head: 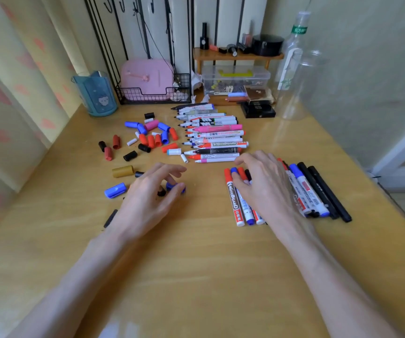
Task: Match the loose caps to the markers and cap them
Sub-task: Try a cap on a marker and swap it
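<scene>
Caps [147, 136] lie scattered left of uncapped markers [217, 137] on the counter [196, 264]. Left hand [147, 198] pinches a blue cap [175, 186]. Right hand [262, 184], fingers relaxed, rests on capped markers [305, 189].

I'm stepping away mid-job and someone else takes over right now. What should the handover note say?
Hands: left hand pinches a small blue cap; right hand rests open on the capped markers at near right.
Things: uncapped markers lie in a row at centre back. Loose caps are scattered to their left, with a gold cap and a larger blue cap nearer.
Done: one batch capped and grouped.
Left: the whole back row needs matching caps.
</scene>
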{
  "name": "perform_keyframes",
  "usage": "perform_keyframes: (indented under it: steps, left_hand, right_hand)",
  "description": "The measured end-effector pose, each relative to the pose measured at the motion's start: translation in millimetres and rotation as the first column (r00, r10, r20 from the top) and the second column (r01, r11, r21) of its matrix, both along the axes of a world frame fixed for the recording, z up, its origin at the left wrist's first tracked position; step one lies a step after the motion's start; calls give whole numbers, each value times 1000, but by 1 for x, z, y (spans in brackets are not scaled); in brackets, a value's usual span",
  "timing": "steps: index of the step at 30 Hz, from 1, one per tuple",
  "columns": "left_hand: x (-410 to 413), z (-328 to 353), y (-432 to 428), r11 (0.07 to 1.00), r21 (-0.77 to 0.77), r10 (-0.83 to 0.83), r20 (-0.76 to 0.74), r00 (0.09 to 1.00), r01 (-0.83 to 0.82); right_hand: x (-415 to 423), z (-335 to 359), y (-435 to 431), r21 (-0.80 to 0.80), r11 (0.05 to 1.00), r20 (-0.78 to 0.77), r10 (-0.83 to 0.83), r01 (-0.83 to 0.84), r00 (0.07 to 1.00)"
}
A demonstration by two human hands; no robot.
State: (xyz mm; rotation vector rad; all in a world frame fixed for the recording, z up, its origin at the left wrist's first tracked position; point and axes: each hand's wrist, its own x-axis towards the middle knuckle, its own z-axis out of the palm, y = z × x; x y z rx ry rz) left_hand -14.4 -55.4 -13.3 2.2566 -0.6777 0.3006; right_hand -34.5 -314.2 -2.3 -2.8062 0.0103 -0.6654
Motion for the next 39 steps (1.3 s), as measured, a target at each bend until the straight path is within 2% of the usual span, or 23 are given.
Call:
perform_keyframes:
  steps: [6, 11, 17, 25, 33, 39]
  left_hand:
    - [3, -3, 42, 994, -12, 108, -5, 994, -108]
    - [0, 0, 57, 988, -9, 153, 20, 988, -153]
    - [5, 0, 67, 979, 44, 195, 76, 978, -199]
    - [20, -6, 52, 984, -1, 177, 35, 984, -177]
    - [75, 1, -6, 974, 195, 111, 13, 994, -112]
    - [88, 0, -15, 944, 297, 142, 35, 989, -146]
  right_hand:
    - [25, -8, 19, -36, 989, -111, 141, -146, 984]
    - [40, -10, 28, -99, 982, -167, 140, -158, 976]
    - [46, -12, 28, -127, 986, -71, 97, -106, 993]
    - [52, -10, 27, -125, 981, -128, 135, -151, 983]
    - [46, -6, 21, -73, 974, 104, 220, -213, 970]
    - [38, -3, 8, -49, 980, 131, 199, -194, 971]
